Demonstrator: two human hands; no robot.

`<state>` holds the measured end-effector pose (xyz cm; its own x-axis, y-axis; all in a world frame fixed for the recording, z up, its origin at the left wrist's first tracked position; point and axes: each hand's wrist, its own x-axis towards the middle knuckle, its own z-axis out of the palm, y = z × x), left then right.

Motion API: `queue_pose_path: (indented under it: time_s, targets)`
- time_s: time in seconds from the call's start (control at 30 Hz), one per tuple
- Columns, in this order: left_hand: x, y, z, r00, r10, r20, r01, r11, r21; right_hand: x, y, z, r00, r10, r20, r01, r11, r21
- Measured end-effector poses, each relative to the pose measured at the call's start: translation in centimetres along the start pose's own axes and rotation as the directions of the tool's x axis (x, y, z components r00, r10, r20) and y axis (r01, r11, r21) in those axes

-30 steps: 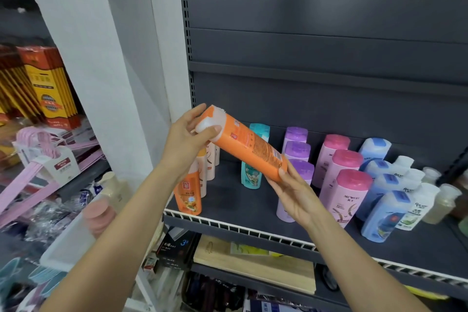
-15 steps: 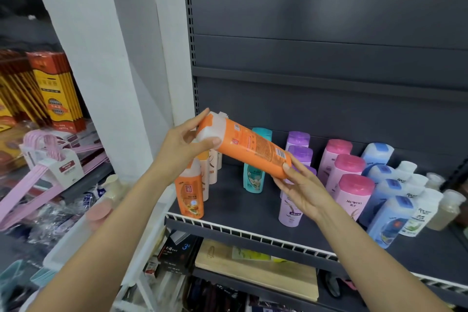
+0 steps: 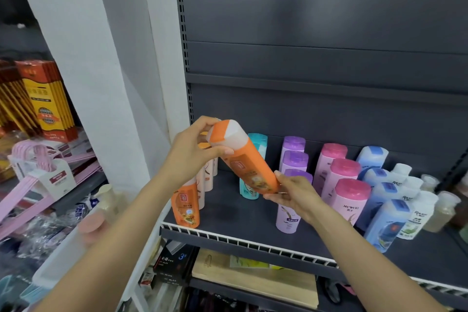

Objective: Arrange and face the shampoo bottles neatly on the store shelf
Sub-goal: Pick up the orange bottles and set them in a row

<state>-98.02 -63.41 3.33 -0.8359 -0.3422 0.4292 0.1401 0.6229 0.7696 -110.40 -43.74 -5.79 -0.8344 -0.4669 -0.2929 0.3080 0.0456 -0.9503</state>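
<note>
While the left hand [image 3: 192,157] pinched the white-and-orange cap and the right hand [image 3: 293,191] cupped the base, the tall orange plastic shampoo bottle [image 3: 247,164] hung tilted between them, above the dark shelf [image 3: 228,210]. Risk: lowered carelessly, its base could topple the lilac bottle [image 3: 287,215] under the right hand. Condition: printed front label visible, cap closed.

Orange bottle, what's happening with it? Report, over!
Left hand grips cap end, right hand holds base. Orange bottle tilted in the air above the shelf. Nothing blocking the gap below.
</note>
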Motion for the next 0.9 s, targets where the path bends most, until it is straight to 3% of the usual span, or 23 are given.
queue_pose_path:
  time_s: [0.13, 0.2, 0.3, 0.37, 0.5, 0.7, 0.9]
  targets:
    - [0.7, 0.0, 1.2, 0.999, 0.008, -0.034, -0.007, 0.999, 0.044, 0.5, -0.2, -0.5, 0.987, -0.157, 0.046, 0.164, 0.955, -0.246]
    - [1.0, -0.3, 1.8, 1.000, -0.003, -0.014, 0.004, 0.997, 0.079, 0.7, -0.3, -1.0, 0.972, -0.217, 0.086, 0.234, 0.880, -0.414]
    - [1.3, -0.7, 3.1, 1.000, -0.010, 0.022, 0.007, 0.990, 0.138, 1.4, -0.4, -2.3, 0.910, -0.388, 0.144, 0.342, 0.508, -0.790]
    - [1.4, -1.0, 4.1, 0.999, -0.019, 0.048, 0.012, 0.987, 0.158, 1.9, -0.5, -3.1, 0.875, -0.439, 0.206, 0.363, 0.311, -0.878]
    - [1.9, -2.6, 6.0, 0.995, -0.071, 0.074, 0.058, 0.985, 0.165, 2.7, -0.6, -4.6, 0.869, -0.404, 0.286, 0.340, 0.066, -0.938]
    - [3.2, -5.3, 9.7, 0.971, -0.170, 0.169, 0.131, 0.967, 0.217, 4.0, -1.2, -5.6, 0.929, -0.293, 0.227, 0.254, 0.056, -0.966]
    - [3.6, -7.9, 12.6, 0.938, -0.264, 0.224, 0.211, 0.949, 0.235, 5.1, -1.3, -6.1, 0.929, -0.281, 0.241, 0.271, 0.072, -0.960]
